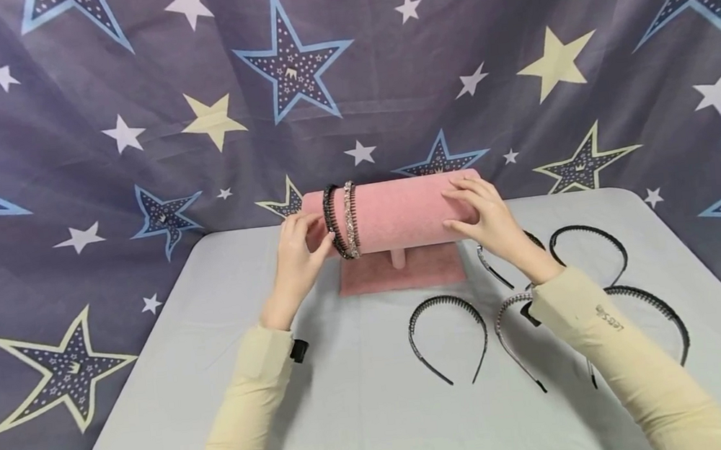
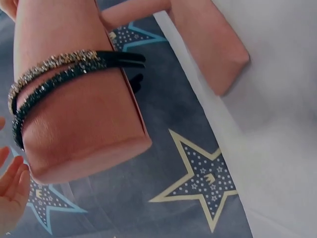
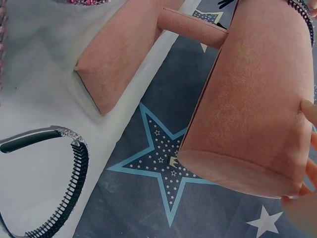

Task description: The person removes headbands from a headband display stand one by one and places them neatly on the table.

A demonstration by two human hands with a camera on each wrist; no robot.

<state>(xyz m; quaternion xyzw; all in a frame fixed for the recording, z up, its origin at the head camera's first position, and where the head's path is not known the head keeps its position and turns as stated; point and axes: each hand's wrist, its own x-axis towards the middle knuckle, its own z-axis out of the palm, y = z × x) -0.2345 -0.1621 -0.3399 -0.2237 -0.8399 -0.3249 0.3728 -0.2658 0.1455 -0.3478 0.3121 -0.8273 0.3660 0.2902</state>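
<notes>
A pink padded roll on a stand, a headband stand (image 1: 408, 213), stands at the back of the table. A black glittery headband (image 2: 49, 89) and a silver-gold glittery headband (image 2: 52, 62) sit side by side round its left part. My left hand (image 1: 299, 256) is at the roll's left end, its thumb by the black headband; the left wrist view shows its loosely bent fingers (image 2: 14, 183) beside the roll. My right hand (image 1: 493, 219) holds the roll's right end, fingers over the top and thumb at the front. Part of that hand is outside the right wrist view.
On the table (image 1: 365, 413), a toothed headband (image 1: 443, 298) lies in front of the stand. Several more lie to the right, including a black one (image 1: 585, 227) and a pale one (image 1: 506, 348), some partly hidden under my right arm. A star-patterned curtain (image 1: 387, 92) hangs behind.
</notes>
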